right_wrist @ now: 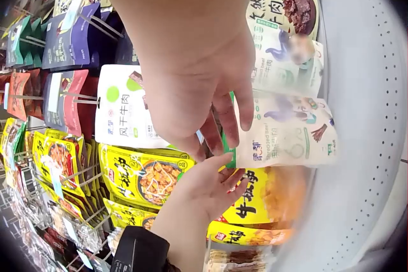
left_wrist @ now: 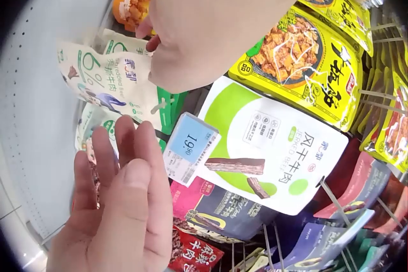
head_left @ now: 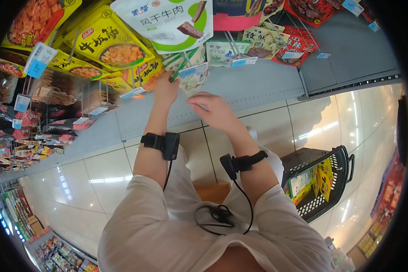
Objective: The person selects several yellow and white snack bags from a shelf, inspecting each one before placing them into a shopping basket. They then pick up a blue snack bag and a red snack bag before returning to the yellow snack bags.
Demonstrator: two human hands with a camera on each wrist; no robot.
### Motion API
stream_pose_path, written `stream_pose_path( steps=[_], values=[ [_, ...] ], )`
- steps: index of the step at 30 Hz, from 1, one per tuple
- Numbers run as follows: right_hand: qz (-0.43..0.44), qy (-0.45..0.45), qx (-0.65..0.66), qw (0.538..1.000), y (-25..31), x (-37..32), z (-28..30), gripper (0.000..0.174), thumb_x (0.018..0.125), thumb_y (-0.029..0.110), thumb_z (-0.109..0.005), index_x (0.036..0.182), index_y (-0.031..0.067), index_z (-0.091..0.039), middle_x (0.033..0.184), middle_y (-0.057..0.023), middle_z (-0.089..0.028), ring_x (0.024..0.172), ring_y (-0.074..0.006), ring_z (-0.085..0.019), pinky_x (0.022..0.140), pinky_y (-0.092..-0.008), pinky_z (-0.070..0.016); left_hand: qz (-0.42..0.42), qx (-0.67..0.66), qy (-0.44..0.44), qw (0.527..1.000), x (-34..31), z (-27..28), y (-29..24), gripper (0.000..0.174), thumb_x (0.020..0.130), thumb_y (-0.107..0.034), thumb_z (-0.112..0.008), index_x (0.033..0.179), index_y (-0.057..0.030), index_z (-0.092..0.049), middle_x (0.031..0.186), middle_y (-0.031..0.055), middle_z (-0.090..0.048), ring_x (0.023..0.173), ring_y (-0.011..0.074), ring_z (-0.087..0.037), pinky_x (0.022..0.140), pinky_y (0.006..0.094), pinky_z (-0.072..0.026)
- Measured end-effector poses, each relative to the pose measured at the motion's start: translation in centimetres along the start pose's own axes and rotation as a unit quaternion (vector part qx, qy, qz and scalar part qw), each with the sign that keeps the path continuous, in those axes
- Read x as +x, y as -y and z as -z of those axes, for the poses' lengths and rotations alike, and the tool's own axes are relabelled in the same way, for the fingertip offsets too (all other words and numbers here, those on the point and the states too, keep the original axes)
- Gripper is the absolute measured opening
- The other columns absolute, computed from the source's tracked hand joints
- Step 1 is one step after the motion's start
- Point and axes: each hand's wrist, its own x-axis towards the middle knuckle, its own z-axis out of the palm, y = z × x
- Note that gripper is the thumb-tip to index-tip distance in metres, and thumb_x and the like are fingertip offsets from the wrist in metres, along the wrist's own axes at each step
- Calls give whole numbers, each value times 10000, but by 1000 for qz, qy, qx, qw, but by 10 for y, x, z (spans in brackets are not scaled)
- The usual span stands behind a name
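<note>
My left hand (head_left: 166, 90) is at the shelf and pinches the green top edge of a white pouch of shredded beef (right_wrist: 290, 128). Most of its fingertips are hidden behind the pouch in the head view. To its right, my right hand (head_left: 215, 110) hovers below the hanging pouches with fingers loosely bent and nothing in them. Seen from the left wrist, the right hand's fingers (left_wrist: 131, 151) spread close under the pouch. A larger white-and-green jerked beef pouch (head_left: 167, 25) hangs just above, with a price tag (left_wrist: 191, 144) in front of the hooks.
Yellow snack packets (head_left: 109, 43) hang on hooks to the left. Red packets (head_left: 297, 45) hang to the right. The grey shelf base (head_left: 258, 86) runs below. A black shopping basket (head_left: 319, 208) with several yellow packets stands on the tiled floor at my right. Cables run from both wrist cameras.
</note>
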Motion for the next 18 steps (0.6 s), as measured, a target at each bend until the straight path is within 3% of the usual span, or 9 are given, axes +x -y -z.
stream_pose_path(
  steps=[1,3,7,10,13,15,18],
  values=[
    [-1,3,-1,1000,2,0,0,149,813,71,-565,940,32,-634,913,-127,-632,802,-317,-598,706,-342,-483,3,-2,0,1000,-1,1,0,345,785,-102,-569,1113,6,-568,1008,229,-601,950,350,-580,796,389,-461],
    [-10,40,17,999,6,-2,2,171,839,48,-556,988,17,-632,903,-117,-626,770,-229,-595,674,-297,-479,1,20,-2,1000,-6,5,-4,261,782,-116,-556,1011,-13,-626,949,221,-614,902,361,-585,767,408,-467],
    [-13,37,25,999,3,-6,1,168,833,49,-562,982,17,-634,884,-119,-631,761,-237,-602,671,-296,-482,-15,36,-15,999,-15,8,-5,229,799,-117,-532,974,-11,-635,915,208,-619,887,361,-588,761,416,-469],
    [-15,5,-55,998,-3,-8,8,165,825,56,-573,972,18,-636,877,-124,-638,749,-237,-615,654,-299,-489,-8,60,-22,998,-18,12,-9,221,817,-129,-513,972,-21,-627,926,193,-623,904,355,-586,766,417,-469],
    [-52,-46,-102,992,-12,-9,19,165,818,67,-583,967,25,-639,883,-130,-643,741,-237,-624,641,-305,-497,-58,51,-35,996,-24,16,-6,189,828,-128,-511,954,-25,-610,906,206,-618,885,368,-584,745,423,-468],
    [-69,-105,-119,985,-21,-8,23,194,791,111,-605,964,29,-639,866,-153,-641,711,-282,-629,648,-342,-512,-119,8,-12,993,-32,29,-9,159,842,-119,-506,946,-28,-586,893,214,-613,867,377,-580,724,432,-460],
    [-136,-114,-128,976,-27,-9,27,287,778,134,-629,1045,31,-607,949,-161,-628,754,-268,-633,665,-350,-509,-109,-27,35,993,-47,45,-12,135,846,-103,-513,940,-23,-569,887,220,-605,861,390,-569,707,424,-452]
  ],
)
